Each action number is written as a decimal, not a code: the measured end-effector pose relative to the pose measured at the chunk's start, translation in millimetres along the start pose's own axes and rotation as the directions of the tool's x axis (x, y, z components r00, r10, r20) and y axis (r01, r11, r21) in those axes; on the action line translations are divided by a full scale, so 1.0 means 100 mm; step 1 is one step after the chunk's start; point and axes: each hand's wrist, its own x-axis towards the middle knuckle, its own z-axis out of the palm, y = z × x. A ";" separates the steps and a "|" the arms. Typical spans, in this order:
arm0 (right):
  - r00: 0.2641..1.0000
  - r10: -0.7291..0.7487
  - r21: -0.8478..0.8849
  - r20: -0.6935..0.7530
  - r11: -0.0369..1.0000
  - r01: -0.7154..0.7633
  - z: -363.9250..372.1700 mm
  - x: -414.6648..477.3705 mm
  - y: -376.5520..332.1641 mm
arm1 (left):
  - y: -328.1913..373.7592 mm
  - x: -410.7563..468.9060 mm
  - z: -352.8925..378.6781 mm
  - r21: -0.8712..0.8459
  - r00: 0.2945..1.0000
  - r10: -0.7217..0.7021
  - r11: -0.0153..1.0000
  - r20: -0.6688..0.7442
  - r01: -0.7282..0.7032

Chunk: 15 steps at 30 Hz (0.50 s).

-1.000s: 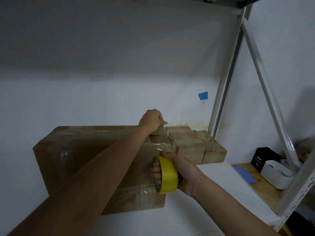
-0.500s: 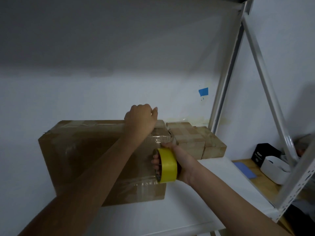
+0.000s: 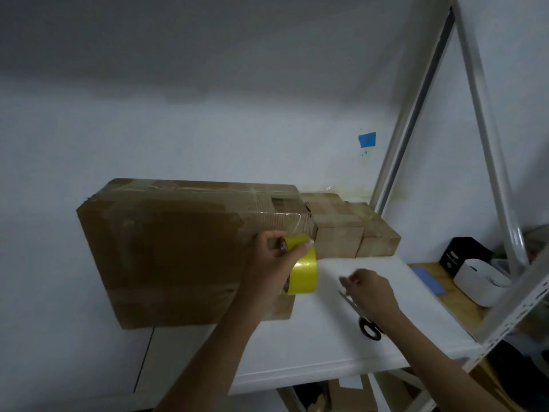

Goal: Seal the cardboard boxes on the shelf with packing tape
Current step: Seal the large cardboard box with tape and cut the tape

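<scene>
Tape roll swapped from right hand to left hand, fingers curled round it, at box front right corner on shelf. Right hand dropped over scissors. Blurred, blades partly covered, can't tell grip.

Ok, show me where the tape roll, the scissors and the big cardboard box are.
tape roll [image 3: 305,275], head view, its yellow outer band.
scissors [image 3: 369,329], head view, the black handle loop.
big cardboard box [image 3: 166,257], head view, its front face.
</scene>
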 end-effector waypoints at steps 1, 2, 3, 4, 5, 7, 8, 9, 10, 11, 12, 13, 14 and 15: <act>0.999 0.045 -0.196 -0.013 0.980 -0.046 0.04 0.08 0.24 | -0.01 0.00 0.00 -0.008 1.000 -0.009 1.000 0.021 0.009; 0.995 0.098 -0.312 -0.008 0.945 -0.096 0.09 0.15 0.47 | -0.02 0.01 -0.01 -0.008 0.999 -0.013 1.000 0.037 0.013; 0.989 0.145 -0.377 -0.001 0.916 -0.135 0.13 0.19 0.67 | -0.03 0.01 -0.01 -0.012 0.999 -0.018 1.000 0.048 0.019; 0.984 0.177 -0.416 0.000 0.895 -0.161 0.15 0.22 0.81 | -0.04 0.01 -0.01 -0.031 0.998 -0.027 0.999 0.058 0.029; 0.982 0.188 -0.442 -0.002 0.881 -0.170 0.16 0.23 0.91 | -0.04 0.02 -0.02 -0.057 0.997 -0.044 0.997 0.067 0.047; 0.985 0.170 -0.472 -0.003 0.868 -0.152 0.18 0.26 1.04 | -0.04 0.03 -0.02 -0.096 0.994 -0.069 0.992 0.085 0.077; 0.989 0.150 -0.473 -0.009 0.871 -0.136 0.18 0.26 1.07 | -0.04 0.02 -0.02 -0.104 0.993 -0.068 0.991 0.094 0.078; 0.991 0.134 -0.460 -0.013 0.879 -0.125 0.18 0.27 1.08 | -0.04 0.02 -0.03 -0.110 0.993 -0.063 0.991 0.102 0.074; 0.992 0.124 -0.444 -0.015 0.888 -0.118 0.16 0.28 1.08 | -0.02 0.01 -0.03 -0.111 0.992 -0.060 0.991 0.109 0.072; 0.992 0.123 -0.440 -0.011 0.891 -0.115 0.15 0.28 1.07 | -0.01 0.00 -0.04 -0.107 0.991 -0.058 0.992 0.120 0.072; 0.992 0.125 -0.450 0.002 0.886 -0.111 0.14 0.29 1.08 | 0.00 -0.01 -0.05 -0.101 0.990 -0.058 0.992 0.130 0.072; 0.990 0.136 -0.462 0.023 0.880 -0.110 0.12 0.30 1.09 | 0.01 -0.02 -0.05 -0.091 0.989 -0.058 0.993 0.139 0.071; 0.988 0.145 -0.470 0.048 0.876 -0.106 0.11 0.31 1.10 | 0.03 -0.02 -0.06 -0.078 0.988 -0.058 0.994 0.145 0.070; 0.987 0.146 -0.482 0.068 0.871 -0.096 0.11 0.32 1.11 | 0.03 -0.02 -0.06 -0.065 0.987 -0.058 0.996 0.149 0.068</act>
